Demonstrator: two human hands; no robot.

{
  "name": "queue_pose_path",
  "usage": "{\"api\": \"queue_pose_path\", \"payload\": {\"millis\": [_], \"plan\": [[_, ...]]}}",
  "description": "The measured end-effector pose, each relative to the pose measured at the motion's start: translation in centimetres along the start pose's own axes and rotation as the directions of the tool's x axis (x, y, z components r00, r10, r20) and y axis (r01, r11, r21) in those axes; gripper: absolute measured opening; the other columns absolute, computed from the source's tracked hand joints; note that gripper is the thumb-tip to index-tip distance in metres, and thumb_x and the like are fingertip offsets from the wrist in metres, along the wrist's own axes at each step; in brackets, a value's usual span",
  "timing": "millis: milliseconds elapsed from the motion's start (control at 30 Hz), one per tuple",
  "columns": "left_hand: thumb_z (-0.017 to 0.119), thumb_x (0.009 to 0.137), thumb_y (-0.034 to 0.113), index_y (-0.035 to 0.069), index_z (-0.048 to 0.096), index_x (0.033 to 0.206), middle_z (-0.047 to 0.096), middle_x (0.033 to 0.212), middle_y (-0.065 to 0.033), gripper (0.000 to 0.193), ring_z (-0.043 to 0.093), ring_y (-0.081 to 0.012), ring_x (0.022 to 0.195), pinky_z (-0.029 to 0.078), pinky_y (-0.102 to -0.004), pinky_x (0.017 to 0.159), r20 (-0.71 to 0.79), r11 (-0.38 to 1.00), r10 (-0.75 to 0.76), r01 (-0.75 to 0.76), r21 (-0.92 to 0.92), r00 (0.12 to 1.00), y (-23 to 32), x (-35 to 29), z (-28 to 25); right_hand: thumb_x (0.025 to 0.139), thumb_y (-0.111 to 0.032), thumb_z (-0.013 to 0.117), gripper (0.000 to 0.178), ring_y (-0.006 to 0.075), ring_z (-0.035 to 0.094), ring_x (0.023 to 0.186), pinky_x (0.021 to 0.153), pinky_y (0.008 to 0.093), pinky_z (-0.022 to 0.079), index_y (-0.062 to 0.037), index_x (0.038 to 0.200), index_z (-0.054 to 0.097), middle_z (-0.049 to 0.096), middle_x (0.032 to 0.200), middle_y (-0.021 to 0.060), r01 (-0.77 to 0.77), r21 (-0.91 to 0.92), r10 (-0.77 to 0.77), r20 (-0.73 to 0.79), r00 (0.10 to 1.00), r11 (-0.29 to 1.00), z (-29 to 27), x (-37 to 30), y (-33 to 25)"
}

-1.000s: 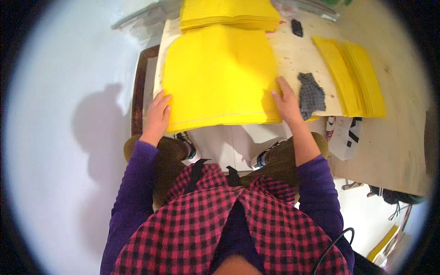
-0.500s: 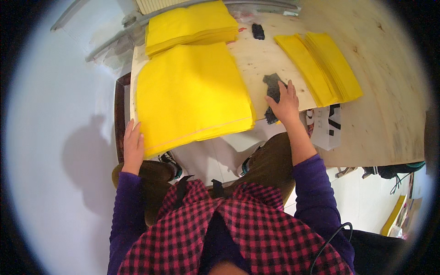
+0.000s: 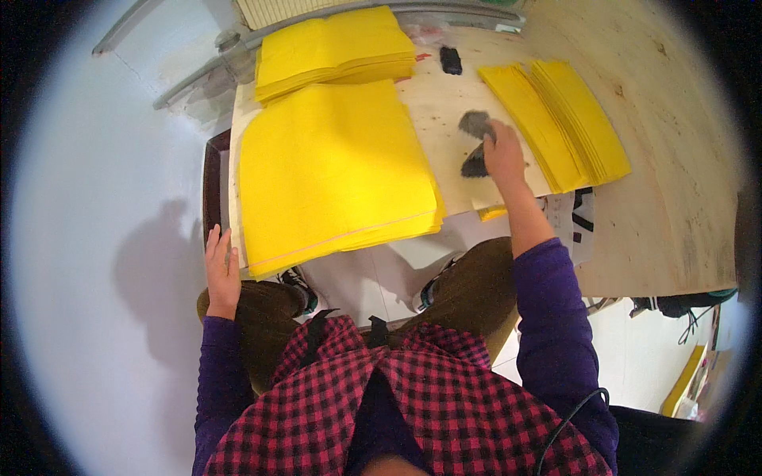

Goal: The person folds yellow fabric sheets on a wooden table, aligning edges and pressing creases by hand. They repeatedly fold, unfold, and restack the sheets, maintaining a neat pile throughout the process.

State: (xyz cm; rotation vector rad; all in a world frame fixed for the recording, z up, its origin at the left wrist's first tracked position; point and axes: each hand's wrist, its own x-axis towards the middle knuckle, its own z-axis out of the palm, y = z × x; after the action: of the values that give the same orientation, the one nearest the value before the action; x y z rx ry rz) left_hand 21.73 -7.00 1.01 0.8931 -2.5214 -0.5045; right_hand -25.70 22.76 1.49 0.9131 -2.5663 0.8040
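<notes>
Plywood table (image 3: pixel 432 119) holds a near stack (image 3: pixel 333 174) of yellow sheets, plus a side stack (image 3: pixel 583 119). Change: rag (image 3: pixel 475 123) was lying spread under the right hand (image 3: pixel 506 155), now bunched in its curled fingers on the table between stacks; blur hides the exact grip. So that hand's occupied. Left hand (image 3: pixel 223 270) fingers extended, beside near stack's corner; contact unclear.

The yellow sheets (image 3: pixel 333 174) look matt and felt-like, the grey cloth (image 3: pixel 475 123) rough, the tabletop (image 3: pixel 436 119) wooden.
</notes>
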Motion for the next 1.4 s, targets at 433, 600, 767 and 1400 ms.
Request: {"api": "queue_pose_path", "payload": {"millis": [433,600,767,1400], "plan": [[0.046,0.095,0.009,0.0,0.049,0.131,0.036,0.146,-0.0181,0.037,0.03,-0.0325,0.137,0.024,-0.0397,0.112,-0.003,0.992,0.122,-0.122,-0.019,0.993,4.5,2.5,-0.9,0.092,-0.027,0.055,0.041,0.0357,0.047,0.123,0.102,0.0427,0.038,-0.0031,0.126,0.054,0.053,0.129,0.0198,-0.026,0.348,-0.034,0.166,0.985,0.937,2.2,-2.4,-5.0],[0.048,0.094,0.01,0.003,0.05,0.13,0.042,0.141,-0.0173,0.037,0.035,-0.0327,0.135,0.027,-0.0394,0.111,0.056,0.93,0.355,-0.346,-0.127,0.933,10.3,7.3,0.7,0.096,-0.019,0.051,0.03,0.0177,0.055,0.11,0.095,0.03,0.041,-0.0009,0.118,0.06,0.062,0.117,0.008,-0.397,0.748,0.297,0.275,0.914,0.531,1.6,-6.8,-6.8],[0.05,0.094,0.013,0.006,0.051,0.13,0.047,0.137,-0.0163,0.037,0.037,-0.0336,0.133,0.027,-0.0402,0.111,0.16,0.796,0.588,-0.533,-0.287,0.792,15.8,11.0,4.6,0.097,-0.018,0.049,0.028,0.0176,0.056,0.107,0.09,0.0314,0.044,-0.0013,0.117,0.06,0.062,0.115,0.0087,-0.492,0.815,0.393,0.363,0.845,0.304,0.6,-8.1,-5.7],[0.054,0.09,0.031,0.008,0.049,0.133,0.044,0.141,-0.015,0.048,0.035,-0.0324,0.134,0.023,-0.0455,0.113,0.323,0.778,0.628,-0.567,-0.27,0.708,16.3,10.9,14.1,0.095,-0.016,0.052,0.022,0.0116,0.058,0.085,0.078,0.0272,0.048,-0.0025,0.107,0.064,0.066,0.095,0.0036,-0.456,0.765,0.357,0.312,0.88,0.456,-0.9,-9.7,-2.3]]}}
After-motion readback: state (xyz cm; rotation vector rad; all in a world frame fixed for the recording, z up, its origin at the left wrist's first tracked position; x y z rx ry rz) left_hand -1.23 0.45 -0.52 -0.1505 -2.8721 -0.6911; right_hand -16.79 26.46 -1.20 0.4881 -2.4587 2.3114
